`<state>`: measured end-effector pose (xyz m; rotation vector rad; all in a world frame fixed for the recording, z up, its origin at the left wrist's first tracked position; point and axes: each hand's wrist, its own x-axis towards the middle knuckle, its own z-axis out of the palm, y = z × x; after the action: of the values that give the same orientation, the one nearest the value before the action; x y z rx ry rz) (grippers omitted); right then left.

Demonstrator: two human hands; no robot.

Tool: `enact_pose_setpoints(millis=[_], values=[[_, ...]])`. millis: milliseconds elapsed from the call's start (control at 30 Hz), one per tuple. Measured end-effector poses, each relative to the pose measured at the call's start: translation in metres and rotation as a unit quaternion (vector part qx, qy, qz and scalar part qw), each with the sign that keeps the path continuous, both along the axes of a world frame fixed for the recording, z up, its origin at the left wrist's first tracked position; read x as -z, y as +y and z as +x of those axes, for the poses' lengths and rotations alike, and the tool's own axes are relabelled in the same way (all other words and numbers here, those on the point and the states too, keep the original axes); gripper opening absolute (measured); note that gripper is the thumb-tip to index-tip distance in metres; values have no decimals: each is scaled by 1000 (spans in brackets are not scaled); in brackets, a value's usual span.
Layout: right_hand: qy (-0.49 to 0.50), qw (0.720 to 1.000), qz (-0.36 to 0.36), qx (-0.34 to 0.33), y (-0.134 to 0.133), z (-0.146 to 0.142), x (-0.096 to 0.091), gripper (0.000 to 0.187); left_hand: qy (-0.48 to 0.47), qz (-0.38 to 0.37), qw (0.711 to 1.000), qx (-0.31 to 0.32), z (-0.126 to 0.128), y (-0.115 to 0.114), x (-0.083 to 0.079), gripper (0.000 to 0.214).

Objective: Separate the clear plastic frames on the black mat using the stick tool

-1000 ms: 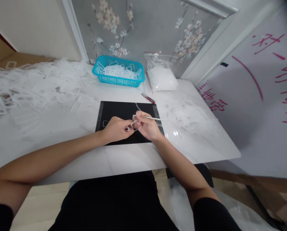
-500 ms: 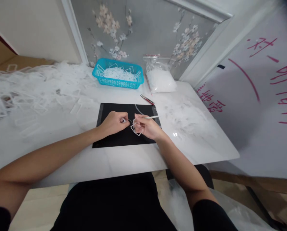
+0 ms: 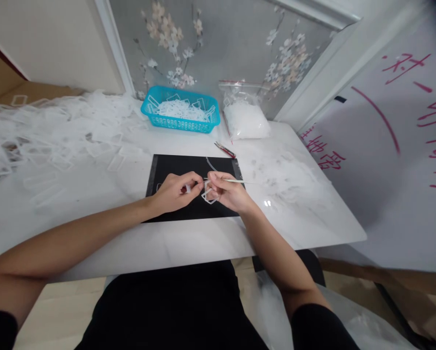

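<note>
My left hand [image 3: 176,193] is closed, thumb and forefinger pinched, with a small white piece [image 3: 188,188] showing inside its curl. Its fingertips nearly meet those of my right hand [image 3: 231,192]; whether they touch I cannot tell. In my right hand's closed fingers is a thin white stick [image 3: 236,181], its end pointing right. A white rectangular plastic frame [image 3: 208,199] hangs tilted at the same fingers, partly hidden by them. Both hands are above a black mat [image 3: 177,165]. A clear curved strip [image 3: 211,164] lies at the mat's far side.
Behind the mat stands a blue basket [image 3: 181,125] of white pieces. Beside it are a filled zip bag [image 3: 246,121] and red-handled pliers [image 3: 225,149]. Many white frames [image 3: 57,131] are heaped at the left. Clear, thin pieces [image 3: 287,177] cover the table's right side.
My left hand has shifted slightly right, its fingertips now closer to my right hand's. The stick in my right hand lies flatter, and the frame has turned a little.
</note>
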<state>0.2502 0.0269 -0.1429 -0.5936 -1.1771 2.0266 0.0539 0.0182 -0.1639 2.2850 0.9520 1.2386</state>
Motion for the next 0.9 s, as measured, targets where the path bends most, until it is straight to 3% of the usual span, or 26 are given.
enact_pose_setpoints(millis=[433,900], values=[[-28,999,25,-7,0,-2,2,38,0,41,998,55,-3,-2,-1,7],[-64,997,40,-1,0,-3,0,41,38,100,993,52,-6,2,6,6]])
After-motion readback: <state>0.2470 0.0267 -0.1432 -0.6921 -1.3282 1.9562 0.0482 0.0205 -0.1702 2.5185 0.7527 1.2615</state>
